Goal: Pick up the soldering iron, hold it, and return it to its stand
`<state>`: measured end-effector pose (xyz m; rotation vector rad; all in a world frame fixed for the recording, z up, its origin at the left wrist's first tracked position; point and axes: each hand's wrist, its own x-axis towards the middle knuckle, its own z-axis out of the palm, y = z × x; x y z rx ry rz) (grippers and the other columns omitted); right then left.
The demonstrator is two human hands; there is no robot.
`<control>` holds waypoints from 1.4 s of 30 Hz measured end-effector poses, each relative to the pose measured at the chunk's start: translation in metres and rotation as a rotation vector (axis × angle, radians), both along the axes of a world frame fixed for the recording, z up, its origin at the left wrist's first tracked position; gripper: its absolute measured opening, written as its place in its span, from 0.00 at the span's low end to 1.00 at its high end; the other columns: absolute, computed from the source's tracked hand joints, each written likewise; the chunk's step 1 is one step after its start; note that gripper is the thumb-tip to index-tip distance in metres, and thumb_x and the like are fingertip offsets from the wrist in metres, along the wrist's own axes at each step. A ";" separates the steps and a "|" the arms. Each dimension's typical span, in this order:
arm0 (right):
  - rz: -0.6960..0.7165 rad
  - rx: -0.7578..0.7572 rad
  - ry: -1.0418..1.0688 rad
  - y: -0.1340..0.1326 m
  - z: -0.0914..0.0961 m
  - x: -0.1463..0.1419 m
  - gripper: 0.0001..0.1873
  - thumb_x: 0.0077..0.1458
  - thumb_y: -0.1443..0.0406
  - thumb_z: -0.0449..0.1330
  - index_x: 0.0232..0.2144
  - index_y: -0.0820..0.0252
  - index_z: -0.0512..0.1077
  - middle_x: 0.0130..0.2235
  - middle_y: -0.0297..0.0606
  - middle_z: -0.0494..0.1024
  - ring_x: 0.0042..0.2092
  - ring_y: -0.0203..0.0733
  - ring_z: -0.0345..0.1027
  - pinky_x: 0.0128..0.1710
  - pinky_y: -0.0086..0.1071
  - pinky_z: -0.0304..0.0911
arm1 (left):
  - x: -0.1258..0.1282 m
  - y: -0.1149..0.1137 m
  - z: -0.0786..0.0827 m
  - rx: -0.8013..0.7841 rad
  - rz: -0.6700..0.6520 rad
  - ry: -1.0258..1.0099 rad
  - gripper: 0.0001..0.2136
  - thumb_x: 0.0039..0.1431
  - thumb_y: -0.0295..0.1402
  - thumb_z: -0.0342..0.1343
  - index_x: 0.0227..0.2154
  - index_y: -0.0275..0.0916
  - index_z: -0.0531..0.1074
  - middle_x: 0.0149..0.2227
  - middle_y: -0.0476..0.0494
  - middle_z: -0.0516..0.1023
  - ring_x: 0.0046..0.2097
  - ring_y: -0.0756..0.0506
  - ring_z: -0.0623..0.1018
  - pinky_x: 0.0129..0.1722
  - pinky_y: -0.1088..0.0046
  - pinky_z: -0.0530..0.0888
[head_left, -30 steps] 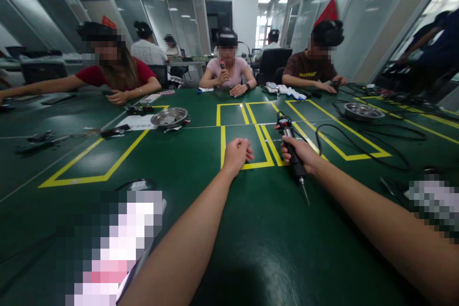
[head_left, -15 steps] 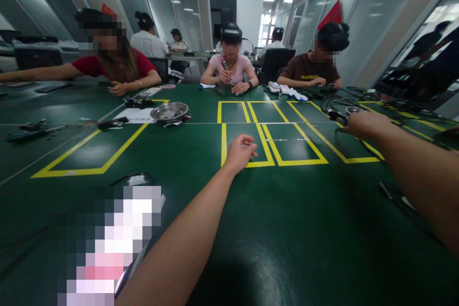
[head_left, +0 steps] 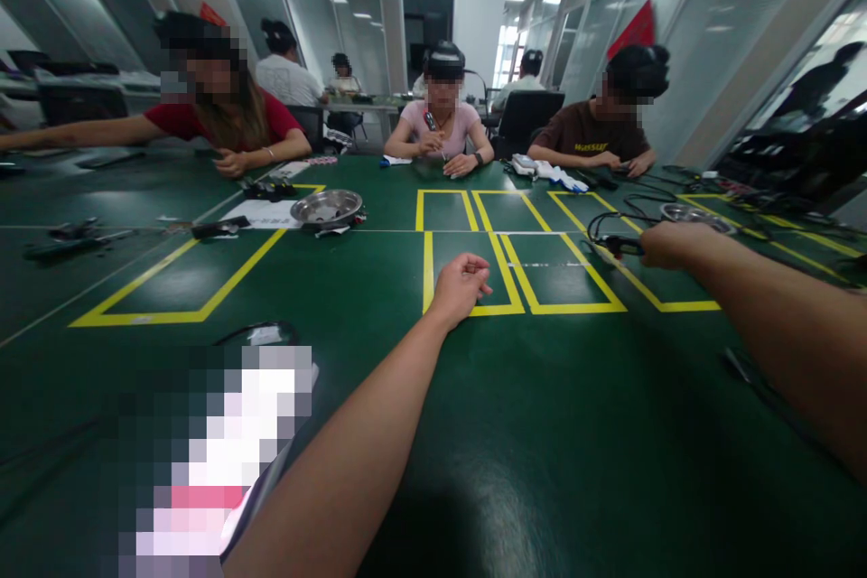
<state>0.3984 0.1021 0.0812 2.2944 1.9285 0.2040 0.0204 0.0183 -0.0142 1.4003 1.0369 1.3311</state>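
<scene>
My left hand [head_left: 463, 287] rests on the green table [head_left: 542, 433] inside a yellow-taped rectangle [head_left: 428, 275]. Its fingers are loosely curled and slightly apart, with nothing visible in them. Stretched out at the right, my right hand [head_left: 674, 246] is closed around a black slender object [head_left: 623, 246], whose exact kind I cannot make out. The object points left above the taped lines, with a thin dark cable [head_left: 591, 226] looping close by. Behind the right hand stands a round metal bowl [head_left: 697, 215], partly hidden by the hand.
A second metal bowl [head_left: 327, 208] sits left of centre near a white sheet [head_left: 264, 214] and dark parts. Cables [head_left: 650, 199] tangle at the right. White gloves [head_left: 559, 176] lie at the far side, where several people sit. A lit, blurred-out screen [head_left: 230, 442] is at lower left.
My right hand has moved a little left and toward me, bringing the black object off the cables and away from the metal bowl. My left hand stays in place.
</scene>
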 end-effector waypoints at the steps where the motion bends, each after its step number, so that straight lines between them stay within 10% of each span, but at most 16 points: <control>1: -0.012 -0.036 0.022 -0.002 0.001 -0.005 0.13 0.45 0.64 0.70 0.23 0.73 0.76 0.31 0.61 0.76 0.37 0.51 0.72 0.36 0.38 0.58 | 0.000 0.000 0.000 0.003 -0.001 -0.001 0.03 0.59 0.27 0.56 0.35 0.36 0.70 0.30 0.49 0.73 0.24 0.53 0.77 0.21 0.80 0.70; 6: -0.025 -0.164 0.228 -0.010 -0.003 -0.039 0.26 0.57 0.50 0.59 0.25 0.71 0.73 0.27 0.56 0.74 0.33 0.47 0.71 0.32 0.35 0.59 | -0.002 0.003 -0.001 -0.016 -0.031 -0.001 0.05 0.62 0.32 0.54 0.35 0.35 0.71 0.29 0.47 0.75 0.24 0.53 0.77 0.21 0.79 0.69; 15: 0.088 -0.201 1.631 -0.061 -0.045 -0.157 0.17 0.55 0.53 0.63 0.31 0.61 0.66 0.23 0.34 0.68 0.20 0.34 0.61 0.17 0.28 0.62 | -0.003 0.001 0.001 -0.083 -0.006 -0.071 0.19 0.63 0.49 0.49 0.30 0.36 0.66 0.23 0.47 0.74 0.21 0.50 0.76 0.19 0.79 0.68; 20: 0.105 -0.341 1.991 -0.109 -0.056 -0.204 0.16 0.55 0.54 0.63 0.33 0.61 0.67 0.23 0.31 0.67 0.19 0.32 0.59 0.17 0.28 0.62 | -0.003 0.003 0.005 -0.114 0.086 -0.167 0.22 0.63 0.54 0.44 0.33 0.37 0.64 0.26 0.47 0.74 0.22 0.51 0.76 0.19 0.78 0.68; 27: 0.149 -0.477 2.136 -0.154 -0.066 -0.213 0.18 0.56 0.52 0.61 0.35 0.62 0.68 0.23 0.30 0.67 0.18 0.30 0.58 0.16 0.27 0.60 | 0.001 0.001 0.006 -0.107 0.120 -0.192 0.27 0.62 0.59 0.38 0.33 0.37 0.65 0.25 0.45 0.74 0.22 0.49 0.76 0.19 0.77 0.69; 42: 0.170 -0.459 2.115 -0.157 -0.066 -0.213 0.18 0.55 0.52 0.62 0.33 0.62 0.68 0.22 0.30 0.67 0.17 0.31 0.59 0.15 0.27 0.60 | 0.008 -0.014 0.012 0.073 0.091 0.015 0.17 0.62 0.50 0.49 0.30 0.40 0.63 0.20 0.52 0.70 0.21 0.51 0.74 0.21 0.77 0.68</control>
